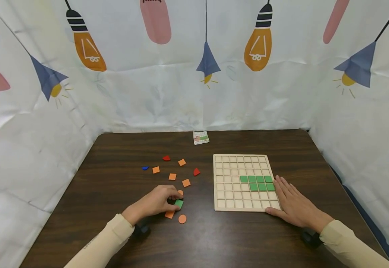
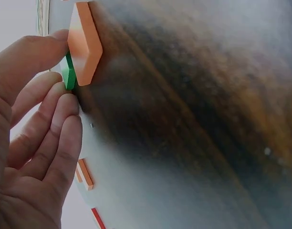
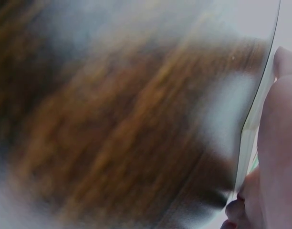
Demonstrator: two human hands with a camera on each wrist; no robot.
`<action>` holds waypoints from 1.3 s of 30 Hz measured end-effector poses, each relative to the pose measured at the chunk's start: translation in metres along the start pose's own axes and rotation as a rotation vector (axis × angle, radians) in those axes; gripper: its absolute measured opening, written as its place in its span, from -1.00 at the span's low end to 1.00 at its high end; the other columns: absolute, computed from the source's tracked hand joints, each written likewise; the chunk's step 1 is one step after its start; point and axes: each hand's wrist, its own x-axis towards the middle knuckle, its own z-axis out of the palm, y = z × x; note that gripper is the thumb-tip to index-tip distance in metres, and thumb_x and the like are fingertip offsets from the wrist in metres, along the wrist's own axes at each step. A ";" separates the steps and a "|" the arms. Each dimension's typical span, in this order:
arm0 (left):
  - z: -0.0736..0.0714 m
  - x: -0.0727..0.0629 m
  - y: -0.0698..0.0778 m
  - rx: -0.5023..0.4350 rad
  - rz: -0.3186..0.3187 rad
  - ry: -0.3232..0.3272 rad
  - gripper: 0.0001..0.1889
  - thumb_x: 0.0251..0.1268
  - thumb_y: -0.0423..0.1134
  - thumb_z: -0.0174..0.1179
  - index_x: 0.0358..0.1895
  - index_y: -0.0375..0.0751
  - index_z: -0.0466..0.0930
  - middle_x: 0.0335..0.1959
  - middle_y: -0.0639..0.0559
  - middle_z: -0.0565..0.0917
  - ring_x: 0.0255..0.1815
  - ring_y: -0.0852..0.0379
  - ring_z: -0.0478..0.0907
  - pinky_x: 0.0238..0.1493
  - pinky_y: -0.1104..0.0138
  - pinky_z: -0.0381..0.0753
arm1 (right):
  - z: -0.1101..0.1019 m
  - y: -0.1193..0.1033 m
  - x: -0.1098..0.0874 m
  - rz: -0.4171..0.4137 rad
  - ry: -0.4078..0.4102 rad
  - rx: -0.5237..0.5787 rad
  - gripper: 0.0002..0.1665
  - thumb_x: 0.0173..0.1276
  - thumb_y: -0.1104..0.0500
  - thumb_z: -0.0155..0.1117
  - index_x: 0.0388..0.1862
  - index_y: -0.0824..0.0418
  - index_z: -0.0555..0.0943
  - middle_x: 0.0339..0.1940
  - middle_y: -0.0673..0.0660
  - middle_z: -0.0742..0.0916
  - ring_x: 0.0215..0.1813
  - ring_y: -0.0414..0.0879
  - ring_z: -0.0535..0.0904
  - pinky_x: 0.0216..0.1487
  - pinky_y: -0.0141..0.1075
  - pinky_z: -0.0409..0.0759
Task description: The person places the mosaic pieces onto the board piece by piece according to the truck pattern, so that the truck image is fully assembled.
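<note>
My left hand (image 1: 157,201) pinches a green square tile (image 1: 179,203) between thumb and fingertips, low over the dark tabletop. In the left wrist view the green tile (image 2: 67,71) shows between thumb and fingers, partly covered by an orange tile (image 2: 86,45) nearer the camera. Close to that hand in the head view are an orange square tile (image 1: 169,214) and orange round tiles (image 1: 182,219). My right hand (image 1: 293,204), fingers extended, rests along the right edge of a light wooden grid board (image 1: 229,193). Two rows of green tiles (image 1: 261,182) fill cells at its right side.
Several orange squares (image 1: 172,176), red pieces (image 1: 166,158) and a blue piece (image 1: 145,168) lie scattered left of the board. A small printed card (image 1: 201,137) lies at the table's far edge. A patterned cloth (image 1: 181,96) hangs behind and beside the table.
</note>
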 end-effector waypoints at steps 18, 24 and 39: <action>0.000 0.004 -0.005 0.003 0.016 -0.022 -0.73 0.29 -0.20 0.44 0.03 -0.10 0.80 -0.13 0.16 0.73 -0.19 0.35 0.62 -0.13 0.46 0.69 | -0.001 0.000 -0.001 -0.002 -0.001 0.025 0.27 0.42 -0.48 0.12 0.68 0.43 0.01 0.71 0.45 0.10 0.70 0.40 0.04 0.57 0.31 0.18; -0.001 0.005 -0.004 0.017 0.039 0.001 -0.75 0.29 -0.18 0.44 -0.01 -0.09 0.81 -0.15 0.17 0.73 -0.21 0.36 0.61 -0.15 0.46 0.68 | 0.001 0.001 0.000 -0.002 0.004 0.015 0.28 0.42 -0.49 0.12 0.68 0.42 0.01 0.71 0.45 0.10 0.70 0.39 0.05 0.57 0.29 0.19; -0.003 0.036 0.012 0.025 0.075 0.044 -0.81 0.26 -0.18 0.43 -0.07 -0.03 0.80 -0.25 0.16 0.65 -0.34 0.26 0.55 -0.27 0.50 0.57 | 0.001 -0.001 -0.001 -0.002 0.011 -0.004 0.26 0.43 -0.50 0.09 0.67 0.43 0.05 0.70 0.44 0.13 0.70 0.39 0.08 0.58 0.30 0.19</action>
